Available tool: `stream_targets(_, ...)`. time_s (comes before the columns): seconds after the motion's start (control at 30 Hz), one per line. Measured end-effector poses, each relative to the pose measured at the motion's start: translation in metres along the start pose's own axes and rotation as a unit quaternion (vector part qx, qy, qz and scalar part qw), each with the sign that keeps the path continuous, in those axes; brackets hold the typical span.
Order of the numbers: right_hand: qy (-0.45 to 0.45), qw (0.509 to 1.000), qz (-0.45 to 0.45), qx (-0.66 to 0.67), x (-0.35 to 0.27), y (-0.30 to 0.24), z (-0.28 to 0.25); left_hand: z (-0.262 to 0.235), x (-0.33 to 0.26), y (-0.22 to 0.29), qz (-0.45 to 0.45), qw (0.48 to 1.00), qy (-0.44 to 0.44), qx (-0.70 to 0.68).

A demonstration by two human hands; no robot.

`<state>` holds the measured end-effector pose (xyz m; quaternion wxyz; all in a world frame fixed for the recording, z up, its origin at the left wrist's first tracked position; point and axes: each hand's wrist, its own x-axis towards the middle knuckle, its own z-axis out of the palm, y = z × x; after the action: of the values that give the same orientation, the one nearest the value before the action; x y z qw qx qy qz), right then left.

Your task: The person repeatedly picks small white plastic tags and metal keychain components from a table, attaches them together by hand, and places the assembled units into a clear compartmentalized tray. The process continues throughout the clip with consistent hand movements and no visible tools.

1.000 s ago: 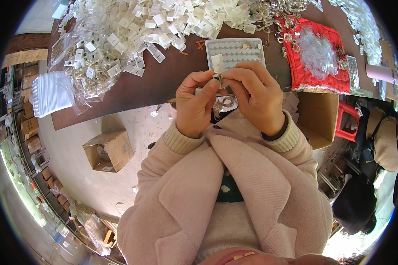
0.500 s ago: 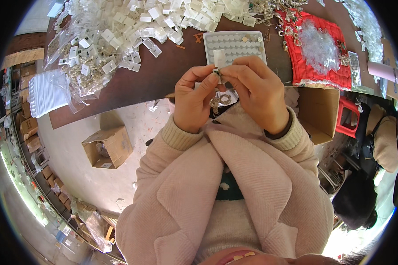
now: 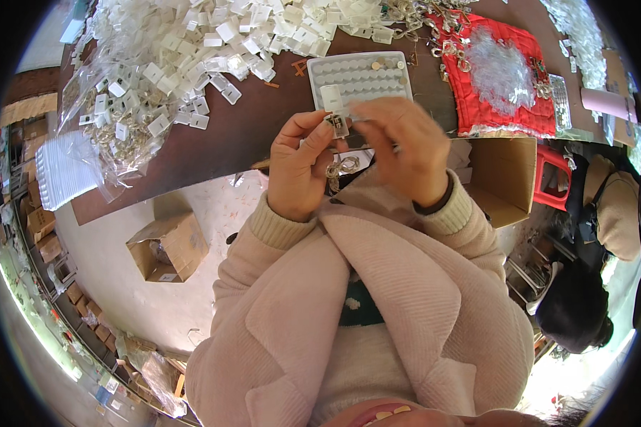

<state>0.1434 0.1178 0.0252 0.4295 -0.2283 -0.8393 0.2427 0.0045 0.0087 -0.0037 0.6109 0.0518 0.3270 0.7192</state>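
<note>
My left hand point(image 3: 295, 167) is closed, thumb and fingers pinching a small clear plastic case point(image 3: 331, 98) with its whitish lid part standing up. Dark and green parts, like a small circuit board, show inside it at my fingertips. A coiled clear-coated wire point(image 3: 343, 166) hangs below that hand. Just to the right of the case is my right hand point(image 3: 409, 153), its fingers curled and smeared by motion; whether they hold anything does not show. Behind both hands lies a pale grey tray point(image 3: 360, 85) with rows of round hollows and a few small round discs at its right.
A large heap of whitish plastic cases point(image 3: 228, 32) covers the table's back left, beside coiled wires in a clear bag point(image 3: 124, 153). At right, a red cloth point(image 3: 470, 117) bears clear plastic bits point(image 3: 502, 75). Cardboard boxes point(image 3: 181, 245) and a red stool point(image 3: 552, 178) stand below.
My right hand has drawn away from the case, to the right of it. More of the case and its dark insides now shows in my left hand. The whole view has shifted slightly.
</note>
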Motion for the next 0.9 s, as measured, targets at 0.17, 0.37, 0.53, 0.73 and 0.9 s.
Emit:
stream_targets(0.17, 0.017, 0.974, 0.114, -0.197, -0.004, 0.043, -0.015, 0.002, 0.002, -0.002, 0.024, 1.0, -0.011, -0.003)
stream_targets(0.37, 0.0, 0.983, 0.095, -0.159, -0.003, 0.039, -0.013, 0.002, 0.003, 0.002, 0.001, 1.0, -0.001, 0.002)
stream_targets(0.53, -0.022, 0.998, 0.054, 0.034, 0.006, -0.003, -0.008, 0.003, 0.002, -0.002, 0.011, 1.0, -0.021, -0.004)
stream_targets(0.73, -0.039, 0.997, 0.046, 0.039, 0.011, -0.015, -0.002, 0.003, -0.002, -0.002, 0.019, 1.0, -0.007, 0.006)
stream_targets(0.9, -0.071, 0.992, 0.053, 0.086, 0.011, -0.013, -0.005, 0.004, -0.003, -0.001, 0.007, 1.0, 0.006, -0.03)
